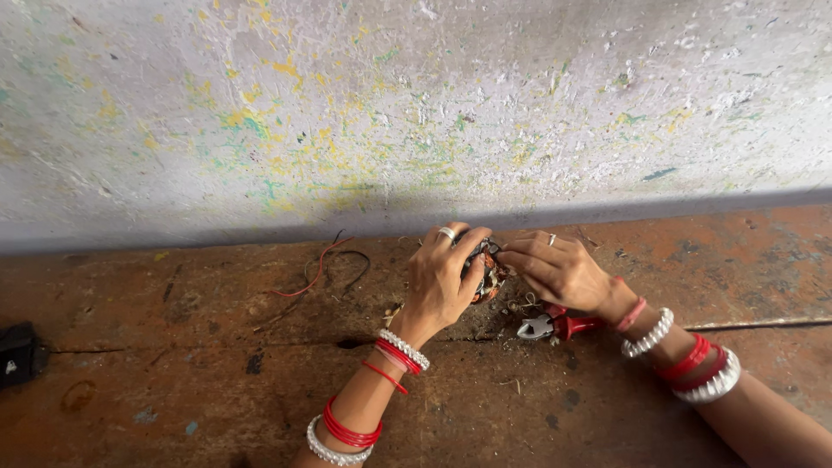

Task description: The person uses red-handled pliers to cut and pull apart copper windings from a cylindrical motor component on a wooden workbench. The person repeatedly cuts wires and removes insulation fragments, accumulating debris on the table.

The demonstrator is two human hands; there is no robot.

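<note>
Head view: the left hand [442, 282] wraps closed around a small copper-wound motor coil [490, 276], steadying it just above the worn counter [173, 381], centre frame. From three o'clock the right hand [559, 270] pinches its fingers at the coil's edge, seemingly working the winding. Red-handled cutters [555, 325] lie at five o'clock, within reach; loose wires [325, 269] trail at nine o'clock.

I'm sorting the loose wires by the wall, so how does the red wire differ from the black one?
The thin red wire runs in a long, gentle curve; the thin black wire bends into a tighter loop. The red wire lies further left, the black wire nearer the left hand. Both lie untouched on the worn wooden bench.
</note>
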